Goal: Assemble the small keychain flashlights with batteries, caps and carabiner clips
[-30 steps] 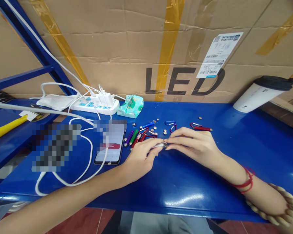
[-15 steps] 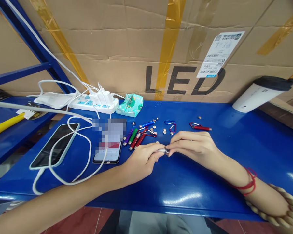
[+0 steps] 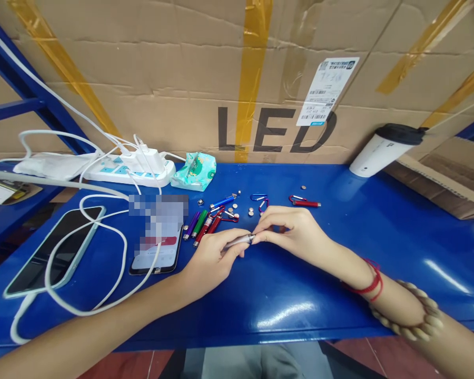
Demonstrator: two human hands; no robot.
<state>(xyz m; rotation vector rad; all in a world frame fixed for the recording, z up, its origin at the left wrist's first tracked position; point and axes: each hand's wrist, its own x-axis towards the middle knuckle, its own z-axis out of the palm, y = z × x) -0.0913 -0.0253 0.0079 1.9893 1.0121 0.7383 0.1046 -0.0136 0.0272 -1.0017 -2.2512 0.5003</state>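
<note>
My left hand (image 3: 215, 258) is closed around a small silver penlight (image 3: 239, 241), whose right end sticks out past the thumb. At that end the thumb and forefinger of my right hand (image 3: 294, 226) pinch the tip; whether a separate small part is between them is hidden. Just behind my left hand lie a purple penlight (image 3: 191, 225), a green penlight (image 3: 200, 223) and red penlights (image 3: 214, 223). Beyond them rests a blue penlight (image 3: 223, 201). Several button cells (image 3: 250, 211) are scattered there, near a blue carabiner (image 3: 259, 197). Farther right is another red penlight (image 3: 306, 203) with a carabiner.
Two phones, one dark (image 3: 57, 252) and one lit (image 3: 158, 245), lie at left under white cables (image 3: 122, 263). Behind them are a power strip (image 3: 161, 176) and a green tissue pack (image 3: 195, 171). A white cup (image 3: 373, 152) stands at back right, before a large cardboard box (image 3: 161, 79).
The view has shifted, so the table's things appear farther left. The silver penlight now shows more of its side between my hands, and my right fingers have closed over its end.
</note>
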